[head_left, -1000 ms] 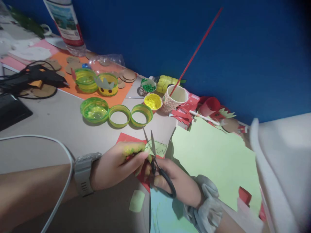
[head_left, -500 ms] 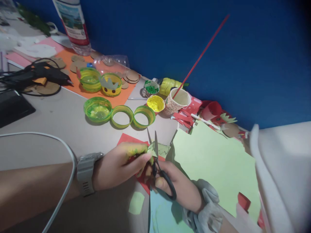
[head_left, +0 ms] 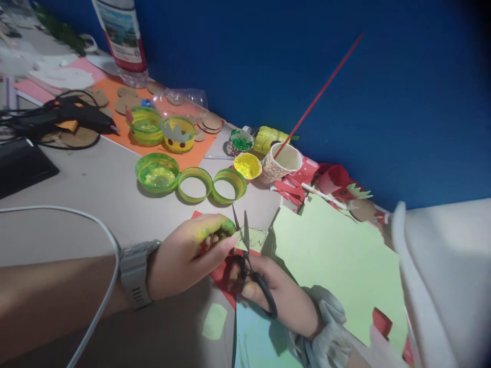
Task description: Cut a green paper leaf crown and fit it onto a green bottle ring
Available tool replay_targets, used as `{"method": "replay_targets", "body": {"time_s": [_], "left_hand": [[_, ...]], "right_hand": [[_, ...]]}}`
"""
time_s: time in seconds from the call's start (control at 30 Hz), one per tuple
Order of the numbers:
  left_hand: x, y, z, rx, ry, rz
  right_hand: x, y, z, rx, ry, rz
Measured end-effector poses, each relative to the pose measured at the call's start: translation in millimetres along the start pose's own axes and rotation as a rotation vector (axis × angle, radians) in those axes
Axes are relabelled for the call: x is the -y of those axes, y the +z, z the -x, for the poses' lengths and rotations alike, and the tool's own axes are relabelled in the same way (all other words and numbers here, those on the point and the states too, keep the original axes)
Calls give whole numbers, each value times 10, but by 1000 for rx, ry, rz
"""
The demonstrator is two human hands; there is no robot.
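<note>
Between thumb and fingers, my left hand point(head_left: 192, 255) pinches a small light green paper piece point(head_left: 253, 239) with pencilled zigzag lines. Green and yellow paint stains its index finger. My right hand point(head_left: 272, 286) grips black-handled scissors point(head_left: 264, 294), whose blades stand apart and point away from me, close by my left fingertips and the paper. One blade lies across the piece; whether it bites into it I cannot tell. Under both hands is a sheet of red paper point(head_left: 223, 283), partly covered. A light green scrap point(head_left: 215, 321) lies nearer to me.
Green-and-yellow painted rings point(head_left: 194, 199) and a painted bowl point(head_left: 157, 188) stand beyond my hands. Behind are paint cups point(head_left: 247, 176) and a paper cup point(head_left: 268, 171) with a red stick. A large green sheet point(head_left: 337, 255) lies right, a glue gun point(head_left: 82, 117) left. A white cable point(head_left: 103, 232) crosses my left forearm.
My left fingers have shifted slightly, and more of the marked paper piece shows flat beyond the blades. The scissors remain apart at nearly the same spot. The view has tilted a little.
</note>
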State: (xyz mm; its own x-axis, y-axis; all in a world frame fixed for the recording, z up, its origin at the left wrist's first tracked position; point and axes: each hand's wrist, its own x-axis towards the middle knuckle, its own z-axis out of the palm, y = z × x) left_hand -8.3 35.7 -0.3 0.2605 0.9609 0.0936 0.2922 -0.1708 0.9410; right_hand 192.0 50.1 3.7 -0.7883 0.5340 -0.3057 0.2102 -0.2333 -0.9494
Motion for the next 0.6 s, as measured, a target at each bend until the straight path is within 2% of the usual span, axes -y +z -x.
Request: {"method": "replay_targets", "body": {"time_s": [0.43, 0.6], "left_hand": [[3, -5, 3, 46, -39, 83], [4, -2, -7, 46, -7, 124]], "right_hand": [[0, 15, 21, -34, -3, 52], [43, 54, 8, 15, -38, -7]]}}
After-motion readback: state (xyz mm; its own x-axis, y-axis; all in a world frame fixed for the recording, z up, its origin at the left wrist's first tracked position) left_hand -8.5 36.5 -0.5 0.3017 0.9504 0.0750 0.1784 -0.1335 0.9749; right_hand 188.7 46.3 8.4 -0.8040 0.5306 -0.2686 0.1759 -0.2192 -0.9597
